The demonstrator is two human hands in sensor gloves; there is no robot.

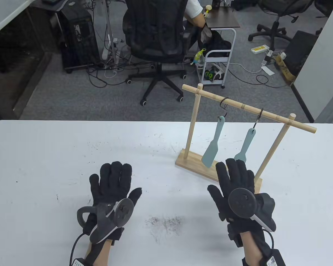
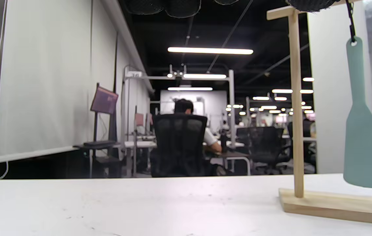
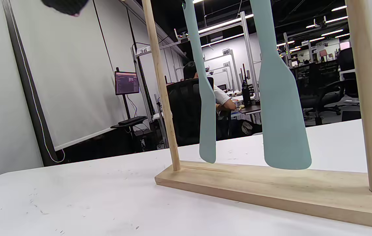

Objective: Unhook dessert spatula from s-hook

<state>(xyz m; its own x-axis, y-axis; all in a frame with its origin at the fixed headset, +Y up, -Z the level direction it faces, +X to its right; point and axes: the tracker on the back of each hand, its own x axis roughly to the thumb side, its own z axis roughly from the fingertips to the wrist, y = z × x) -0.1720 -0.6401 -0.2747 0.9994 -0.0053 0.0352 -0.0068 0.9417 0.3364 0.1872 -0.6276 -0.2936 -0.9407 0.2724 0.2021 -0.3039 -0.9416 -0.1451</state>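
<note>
Two teal dessert spatulas hang from black s-hooks on a wooden rack (image 1: 249,106). The left spatula (image 1: 213,145) hangs from the left s-hook (image 1: 224,104); the right spatula (image 1: 245,145) hangs from the right s-hook (image 1: 259,116). Both show in the right wrist view, the left one (image 3: 205,98) edge-on and the right one (image 3: 281,108) broad-side. One spatula (image 2: 362,131) shows in the left wrist view. My right hand (image 1: 234,177) is open, fingers spread, just in front of the rack's base below the right spatula, touching nothing. My left hand (image 1: 115,180) lies open and flat on the table, empty.
The rack's wooden base (image 1: 199,166) sits on the white table (image 1: 58,155) at the right. Dark scuff marks (image 1: 165,223) lie between my hands. Beyond the far edge a person sits in an office chair (image 1: 158,36), next to a small cart (image 1: 219,58).
</note>
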